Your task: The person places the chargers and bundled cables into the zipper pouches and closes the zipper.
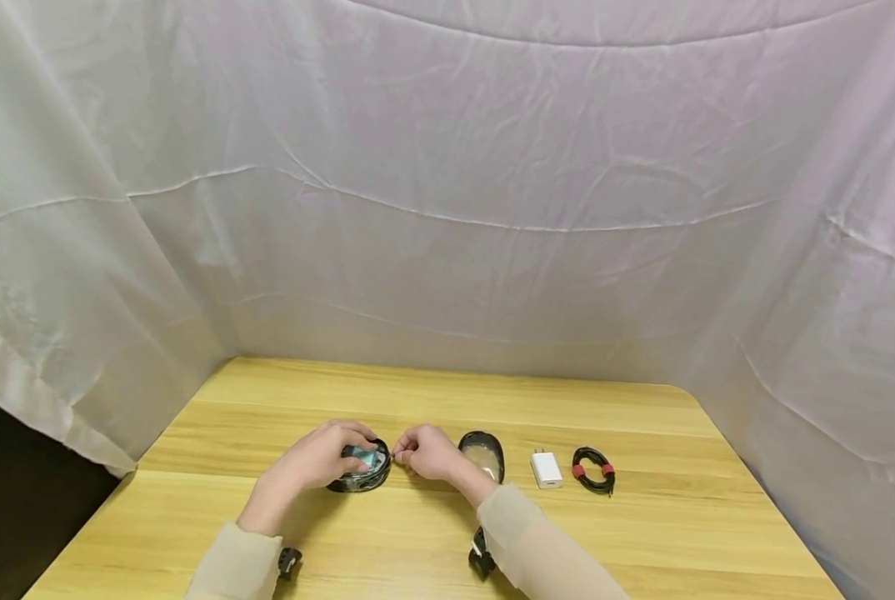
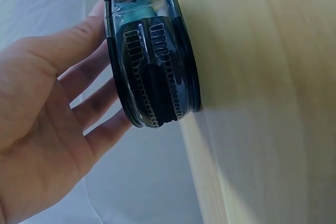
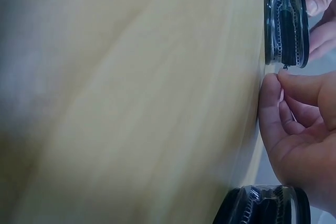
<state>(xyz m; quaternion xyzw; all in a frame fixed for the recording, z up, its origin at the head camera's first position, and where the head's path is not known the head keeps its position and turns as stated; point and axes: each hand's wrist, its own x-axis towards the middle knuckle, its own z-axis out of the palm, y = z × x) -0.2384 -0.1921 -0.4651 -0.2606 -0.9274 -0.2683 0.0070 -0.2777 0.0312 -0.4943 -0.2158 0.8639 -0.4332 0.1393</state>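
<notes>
**Wood table, white drape: both hands on the left pouch**

Wood table [image 1: 642,533] fills the lower half of the head frame, white cloth [image 1: 447,208] draped behind and to both sides.

Near edge, bottom centre: two sleeves, each with a small black wrist mount showing under it.

Next row out, lower centre of frame, left to right:
- Left hand [image 1: 320,458] draped over the pouch [image 1: 359,468], a round, black-rimmed, clear-sided zip pouch with something teal inside. Fingers curl over its top and far rim. Left wrist view shows the fingers [image 2: 89,103] laid against its flat face, only slightly bent; it steadies the pouch more than it clamps it.
- Right hand [image 1: 427,452] touches the pouch's right edge. Right wrist view: thumb and forefinger [image 3: 294,85] pinched together just beside the pouch [image 3: 286,22], on what looks like the zip pull [image 3: 285,67]. Pull is tiny; can't confirm it's fully gripped.
- Second pouch [image 1: 482,454], same type, just right of the right hand, partly behind the wrist. Untouched.
- White charger [image 1: 546,470], then a coiled black cable [image 1: 593,470] with red ties, both well apart from the hands.

Key relation: the pouch sits between the hands, lying flat, zip running round its rim. Left hand is on top of it; right hand comes at it from the right, at rim height. Both are equally near; right has the fine grip.
</notes>
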